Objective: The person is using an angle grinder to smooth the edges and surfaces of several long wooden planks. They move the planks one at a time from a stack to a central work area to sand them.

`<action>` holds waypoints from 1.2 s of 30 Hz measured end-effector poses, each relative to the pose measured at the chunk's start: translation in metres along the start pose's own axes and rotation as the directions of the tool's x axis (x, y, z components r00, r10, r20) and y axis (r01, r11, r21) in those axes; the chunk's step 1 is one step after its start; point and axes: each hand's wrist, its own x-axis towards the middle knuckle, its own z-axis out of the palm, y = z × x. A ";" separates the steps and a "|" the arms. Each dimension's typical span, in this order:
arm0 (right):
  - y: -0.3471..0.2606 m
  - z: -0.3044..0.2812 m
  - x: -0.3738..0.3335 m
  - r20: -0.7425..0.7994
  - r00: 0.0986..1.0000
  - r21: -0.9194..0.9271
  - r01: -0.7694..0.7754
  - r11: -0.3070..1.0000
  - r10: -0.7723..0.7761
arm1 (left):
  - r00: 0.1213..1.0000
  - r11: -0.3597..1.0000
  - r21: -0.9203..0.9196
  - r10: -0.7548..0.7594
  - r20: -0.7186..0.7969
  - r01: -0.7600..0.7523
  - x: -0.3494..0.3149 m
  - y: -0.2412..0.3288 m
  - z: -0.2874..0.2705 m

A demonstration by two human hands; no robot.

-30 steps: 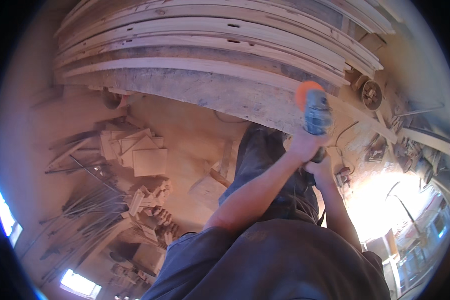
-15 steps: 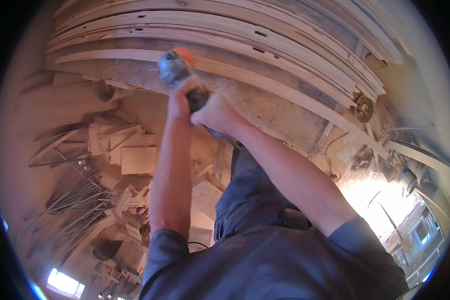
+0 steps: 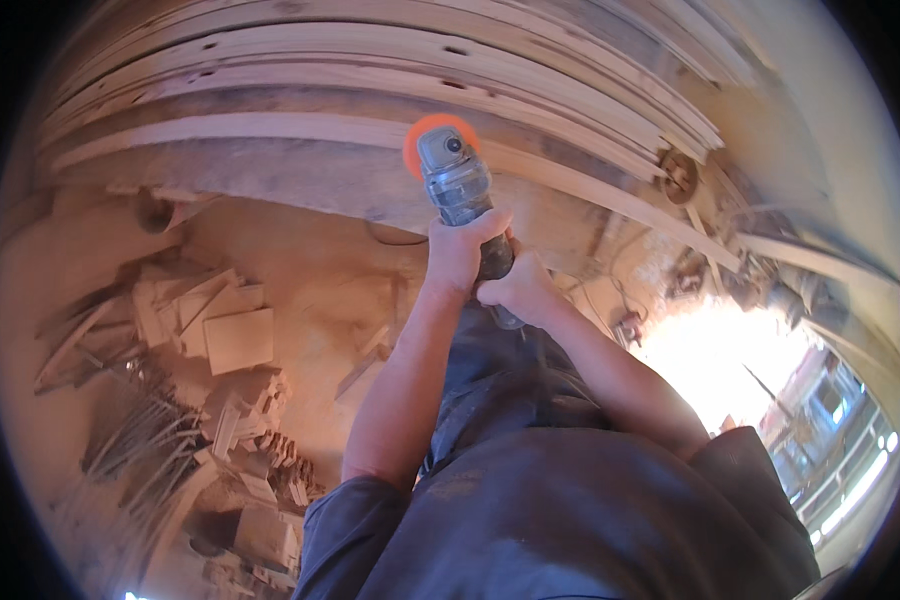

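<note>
Both my hands grip an angle grinder (image 3: 459,190) with a metal gear head and a dark body. My left hand (image 3: 460,248) is wrapped round the body just behind the head. Farther back, my right hand (image 3: 523,288) closes round the rear part. An orange disc (image 3: 412,150) shows beneath the head, its edge smeared. The disc lies over a long pale wooden board (image 3: 270,126) on the bench; whether it touches the wood I cannot tell.
Several long boards with slots (image 3: 360,80) lie across the far side of the bench (image 3: 320,175). Offcuts and flat wooden panels (image 3: 240,340) are piled at the left, with thin rods (image 3: 140,440) below them. A cable (image 3: 620,290) trails at the right.
The angle grinder has moved right in the view, and its orange disc shows more. My view has shifted as well. Both hands keep their hold.
</note>
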 end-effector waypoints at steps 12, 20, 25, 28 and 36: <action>0.079 -0.096 -0.066 -0.127 0.992 0.157 0.003 0.988 0.017 | 0.988 0.979 0.177 -0.120 0.099 0.101 -0.014 -0.089 0.102; 0.139 -0.175 -0.106 -0.213 0.977 0.271 0.059 0.961 0.000 | 0.973 0.955 0.290 -0.129 0.191 0.069 -0.024 -0.152 0.188; 0.175 -0.234 -0.141 -0.279 0.958 0.312 0.024 0.950 0.067 | 0.954 0.948 0.306 -0.166 0.249 0.085 -0.032 -0.206 0.249; 0.198 -0.270 -0.161 -0.297 0.951 0.329 0.020 0.944 0.083 | 0.934 0.923 0.364 -0.235 0.269 0.127 -0.037 -0.237 0.287; 0.240 -0.352 -0.214 -0.454 0.864 0.491 0.036 0.870 0.221 | 0.874 0.866 0.496 -0.293 0.389 0.069 -0.037 -0.325 0.381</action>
